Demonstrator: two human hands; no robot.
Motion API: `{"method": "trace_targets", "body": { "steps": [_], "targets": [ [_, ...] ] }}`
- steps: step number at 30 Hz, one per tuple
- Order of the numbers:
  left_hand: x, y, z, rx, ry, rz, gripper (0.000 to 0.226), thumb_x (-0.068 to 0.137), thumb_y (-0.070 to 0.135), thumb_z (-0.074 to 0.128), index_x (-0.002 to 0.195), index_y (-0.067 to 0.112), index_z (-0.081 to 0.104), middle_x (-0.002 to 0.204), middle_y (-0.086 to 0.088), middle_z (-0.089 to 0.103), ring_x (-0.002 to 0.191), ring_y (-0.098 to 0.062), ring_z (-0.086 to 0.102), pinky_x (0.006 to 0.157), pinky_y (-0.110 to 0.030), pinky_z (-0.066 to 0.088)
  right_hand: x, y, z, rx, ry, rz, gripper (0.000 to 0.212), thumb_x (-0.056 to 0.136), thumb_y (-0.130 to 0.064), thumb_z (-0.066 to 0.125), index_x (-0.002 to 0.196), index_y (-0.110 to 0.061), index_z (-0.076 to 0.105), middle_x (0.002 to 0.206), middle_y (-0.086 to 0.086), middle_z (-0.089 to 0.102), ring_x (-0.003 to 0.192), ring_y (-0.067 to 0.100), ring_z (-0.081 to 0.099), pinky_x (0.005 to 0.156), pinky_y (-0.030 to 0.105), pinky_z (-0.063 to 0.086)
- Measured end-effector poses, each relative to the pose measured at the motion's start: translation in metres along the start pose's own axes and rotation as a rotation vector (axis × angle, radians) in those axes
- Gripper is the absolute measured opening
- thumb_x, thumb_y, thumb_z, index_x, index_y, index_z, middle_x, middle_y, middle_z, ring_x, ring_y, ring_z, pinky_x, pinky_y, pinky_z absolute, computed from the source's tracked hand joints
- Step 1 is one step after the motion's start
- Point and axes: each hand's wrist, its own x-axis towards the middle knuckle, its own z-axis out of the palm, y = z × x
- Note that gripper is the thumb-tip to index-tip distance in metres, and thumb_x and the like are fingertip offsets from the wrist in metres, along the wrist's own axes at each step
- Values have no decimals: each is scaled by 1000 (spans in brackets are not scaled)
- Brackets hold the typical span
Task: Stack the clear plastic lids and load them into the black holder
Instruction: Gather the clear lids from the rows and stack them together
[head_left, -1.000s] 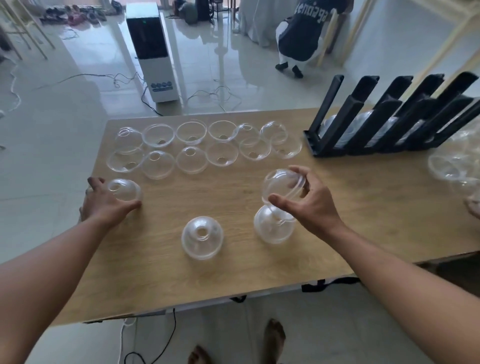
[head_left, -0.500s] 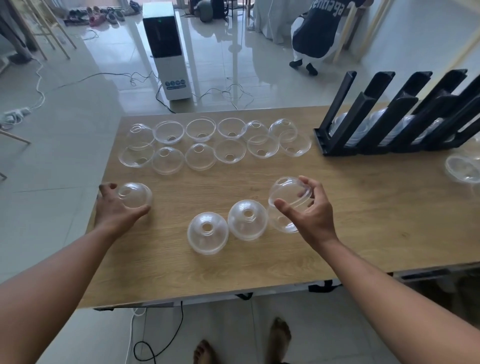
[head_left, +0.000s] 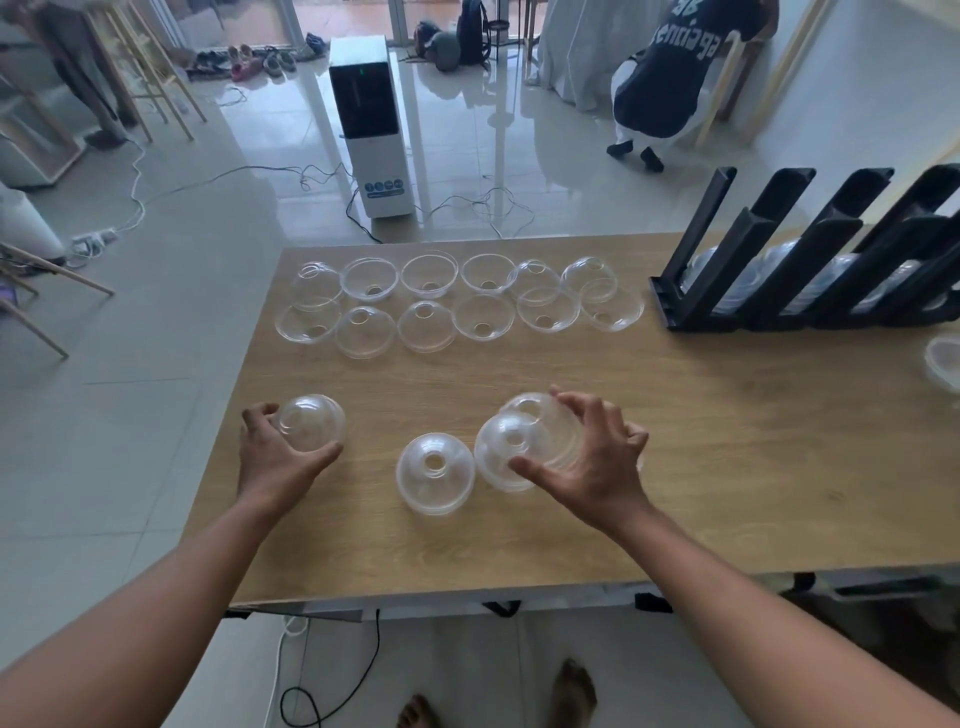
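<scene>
Both hands hold lids. My right hand (head_left: 582, 457) curls around two domes (head_left: 524, 447) leaning together on the table (head_left: 727, 441). My left hand (head_left: 280, 452) grips one dome (head_left: 311, 428). I am stacking. Next, I think, they must nest before going into the black holder (head_left: 810, 260) far right.

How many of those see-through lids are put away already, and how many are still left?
Done: some clear plastic dome lids already sit stacked in the black slotted holder. In hand: the right hand holds lids over another lid; the left hand grips one lid. Left: a loose lid between the hands and two rows of about a dozen lids on the wooden table.
</scene>
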Motion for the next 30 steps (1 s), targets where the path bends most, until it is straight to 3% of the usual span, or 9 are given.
{"method": "trace_targets", "body": {
  "steps": [4, 10, 15, 19, 24, 28, 30],
  "targets": [
    [-14, 4, 5, -50, -7, 10, 104, 58, 38, 97, 135, 16, 32, 132, -12, 48, 114, -28, 54, 91, -39, 50, 1, 6, 19, -194, -127, -21, 84, 72, -92, 52, 132, -35, 35, 152, -23, 47, 136, 10, 40, 89, 39, 15],
    [-31, 3, 10, -83, -19, 32, 103, 58, 37, 98, 135, 17, 33, 133, -10, 44, 112, -23, 51, 93, -36, 49, 0, 21, 25, -333, -212, -20, 92, 77, -94, 39, 152, -44, 23, 144, 0, 53, 142, 13, 34, 99, 46, 17],
    [-37, -2, 13, -71, -60, 58, 102, 58, 36, 97, 135, 21, 33, 133, -6, 41, 118, -24, 49, 99, -39, 47, 0, 19, 23, -363, -216, -63, 90, 82, -89, 39, 155, -39, 28, 142, -11, 54, 142, 11, 31, 97, 43, 14],
    [-39, -4, 16, -32, -79, 95, 103, 58, 36, 98, 137, 21, 33, 134, -7, 41, 123, -25, 46, 102, -39, 43, 0, 17, 19, -420, -238, -65, 95, 80, -93, 34, 158, -38, 27, 159, -16, 40, 147, 14, 29, 101, 46, 18],
    [-39, -6, 16, -23, -67, 99, 104, 58, 36, 98, 137, 22, 33, 136, -10, 41, 124, -27, 47, 101, -41, 45, 13, 25, -10, -431, -184, -33, 103, 74, -100, 30, 157, -40, 27, 168, -7, 26, 149, 17, 27, 101, 46, 23],
    [-41, -6, 17, -38, -48, 102, 108, 56, 35, 99, 138, 22, 31, 139, -12, 41, 127, -30, 46, 103, -41, 43, 28, 43, -41, -556, -455, 9, 120, 60, -107, 32, 161, -46, 8, 172, -5, 12, 154, 21, 20, 112, 53, 21],
    [-42, -7, 17, -45, -46, 108, 111, 54, 35, 100, 139, 22, 31, 140, -14, 41, 128, -30, 45, 102, -41, 42, 32, 46, -47, -642, -585, -1, 122, 60, -103, 40, 161, -45, 5, 172, -5, 16, 153, 23, 22, 114, 56, 21]
  ]
}}
